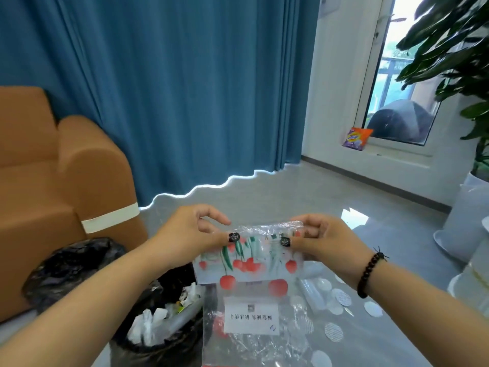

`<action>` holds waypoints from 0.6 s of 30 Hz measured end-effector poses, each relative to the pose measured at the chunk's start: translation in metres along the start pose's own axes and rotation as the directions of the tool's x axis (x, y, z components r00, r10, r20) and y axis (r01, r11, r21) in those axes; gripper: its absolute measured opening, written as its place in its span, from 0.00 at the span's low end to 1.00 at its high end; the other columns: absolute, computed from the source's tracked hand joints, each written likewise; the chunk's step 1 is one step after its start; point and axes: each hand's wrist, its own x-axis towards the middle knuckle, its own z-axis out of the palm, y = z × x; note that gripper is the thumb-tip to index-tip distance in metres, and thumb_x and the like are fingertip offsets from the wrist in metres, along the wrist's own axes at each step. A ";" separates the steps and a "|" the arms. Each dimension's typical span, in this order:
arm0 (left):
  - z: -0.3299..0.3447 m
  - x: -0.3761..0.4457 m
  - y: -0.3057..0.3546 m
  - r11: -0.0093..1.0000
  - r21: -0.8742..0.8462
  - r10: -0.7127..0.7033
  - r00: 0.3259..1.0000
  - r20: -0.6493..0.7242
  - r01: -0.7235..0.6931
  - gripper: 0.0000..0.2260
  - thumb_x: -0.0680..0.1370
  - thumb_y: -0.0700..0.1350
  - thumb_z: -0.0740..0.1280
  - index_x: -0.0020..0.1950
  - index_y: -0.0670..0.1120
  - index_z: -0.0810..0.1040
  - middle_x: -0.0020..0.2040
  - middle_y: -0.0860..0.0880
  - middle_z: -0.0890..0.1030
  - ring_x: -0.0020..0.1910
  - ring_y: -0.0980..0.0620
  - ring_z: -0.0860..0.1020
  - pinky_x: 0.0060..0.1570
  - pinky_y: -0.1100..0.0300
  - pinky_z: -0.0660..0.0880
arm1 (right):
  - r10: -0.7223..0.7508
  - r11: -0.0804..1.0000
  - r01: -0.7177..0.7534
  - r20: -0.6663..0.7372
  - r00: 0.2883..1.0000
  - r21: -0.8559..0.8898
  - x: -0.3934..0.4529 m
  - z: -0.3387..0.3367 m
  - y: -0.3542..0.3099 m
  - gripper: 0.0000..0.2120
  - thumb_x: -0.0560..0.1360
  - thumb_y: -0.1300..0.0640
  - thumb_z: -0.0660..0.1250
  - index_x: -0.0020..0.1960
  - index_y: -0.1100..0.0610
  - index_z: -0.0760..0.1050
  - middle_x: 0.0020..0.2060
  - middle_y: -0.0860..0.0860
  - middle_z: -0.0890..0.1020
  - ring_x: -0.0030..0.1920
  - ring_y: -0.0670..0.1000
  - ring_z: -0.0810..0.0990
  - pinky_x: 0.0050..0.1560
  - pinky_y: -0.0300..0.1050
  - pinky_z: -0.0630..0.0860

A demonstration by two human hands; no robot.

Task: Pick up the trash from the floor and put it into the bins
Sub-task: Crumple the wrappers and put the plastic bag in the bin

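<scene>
A clear plastic bag point(254, 295) printed with red cherries and a white label hangs in front of me. My left hand point(195, 231) pinches its top edge at the left and my right hand point(322, 239) pinches the top edge at the right, so the bag is stretched between them. Below and left of the bag stands a bin point(158, 327) lined with black plastic, holding crumpled white paper and wrappers. A second black-lined bin point(71, 268) sits further left. Several white round discs point(341, 298) and clear plastic scraps lie on the floor at the right.
An orange armchair point(53, 181) stands at the left against a blue curtain point(185, 88). An orange and purple snack bag point(357, 139) rests on the low sill by the glass door. White planters point(465, 221) with a large leafy plant fill the right side. Grey glossy floor point(291, 194) lies ahead.
</scene>
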 end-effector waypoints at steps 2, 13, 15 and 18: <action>0.002 -0.004 -0.001 0.997 -0.074 -0.002 1.000 -0.026 0.001 0.09 0.71 0.46 0.75 0.49 0.47 0.80 0.34 0.46 0.85 0.32 0.57 0.81 0.39 0.66 0.76 | 0.010 0.999 -0.008 -0.027 1.000 0.041 -0.007 -0.003 -0.004 0.04 0.72 0.66 0.70 0.45 0.61 0.79 0.36 0.55 0.85 0.36 0.50 0.84 0.41 0.46 0.81; 0.006 -0.012 -0.001 0.953 -0.296 0.020 0.990 -0.138 -0.060 0.11 0.70 0.43 0.75 0.50 0.46 0.80 0.37 0.45 0.85 0.32 0.50 0.81 0.39 0.60 0.78 | 0.012 0.997 0.002 -0.170 0.985 0.083 -0.012 -0.011 -0.007 0.07 0.72 0.59 0.71 0.37 0.61 0.78 0.32 0.61 0.79 0.33 0.57 0.79 0.35 0.45 0.79; 0.006 -0.007 0.003 0.951 -0.301 0.014 0.981 -0.195 -0.073 0.07 0.73 0.47 0.73 0.45 0.44 0.82 0.36 0.44 0.85 0.30 0.50 0.80 0.38 0.59 0.77 | 0.022 0.995 -0.009 -0.128 0.992 0.096 -0.013 -0.012 -0.005 0.07 0.73 0.60 0.70 0.38 0.62 0.77 0.32 0.61 0.80 0.34 0.59 0.80 0.35 0.46 0.79; 0.007 -0.004 0.002 0.964 -0.257 0.006 0.970 -0.242 -0.070 0.15 0.74 0.52 0.70 0.39 0.40 0.81 0.28 0.47 0.80 0.25 0.53 0.74 0.29 0.64 0.71 | 0.001 0.994 0.008 -0.077 0.997 0.110 -0.014 -0.015 -0.004 0.03 0.73 0.64 0.68 0.41 0.63 0.78 0.35 0.65 0.80 0.38 0.61 0.78 0.36 0.47 0.80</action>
